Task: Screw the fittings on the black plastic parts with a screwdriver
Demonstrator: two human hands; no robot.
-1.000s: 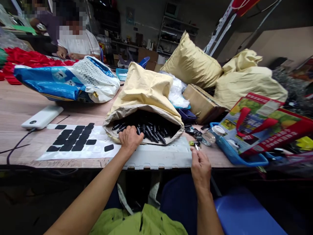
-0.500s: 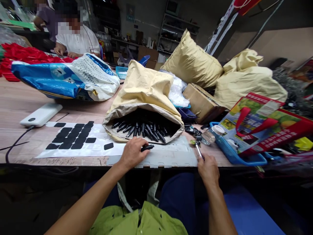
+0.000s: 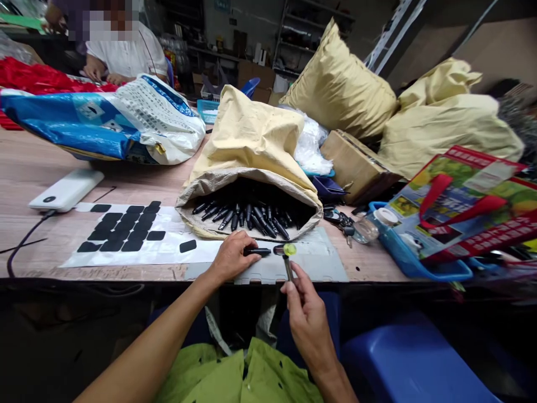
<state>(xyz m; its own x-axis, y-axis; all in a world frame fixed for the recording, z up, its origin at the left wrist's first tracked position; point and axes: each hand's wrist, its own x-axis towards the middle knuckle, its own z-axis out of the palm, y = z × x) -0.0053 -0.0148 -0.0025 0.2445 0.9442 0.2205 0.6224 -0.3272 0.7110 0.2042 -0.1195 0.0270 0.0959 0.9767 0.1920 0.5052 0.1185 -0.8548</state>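
Note:
My left hand (image 3: 232,256) is closed around a slim black pen-like piece (image 3: 257,252), which points right, low over the grey board (image 3: 308,263) at the table's front. My right hand (image 3: 305,302) grips the handle of a small hammer (image 3: 284,249). Its head has a dark end facing the black piece and a yellow-green end on the far side. A narrow gap seems to separate the head from the piece's tip. Just behind my left hand, a cream cloth sack (image 3: 255,126) lies with its mouth towards me, holding many similar black pieces (image 3: 247,215).
Black rounded patches (image 3: 126,229) lie on a white sheet at left, near a white power bank (image 3: 66,190). A blue-and-white bag (image 3: 138,126) sits behind. At right are keys (image 3: 349,232), a clear bottle (image 3: 366,230) and a blue basket (image 3: 419,263). A person (image 3: 126,56) sits across.
My right hand has brought the hammer leftward from the right of the board to the black piece's tip. My left hand keeps its hold, with the piece now lying more level. The view shifted slightly.

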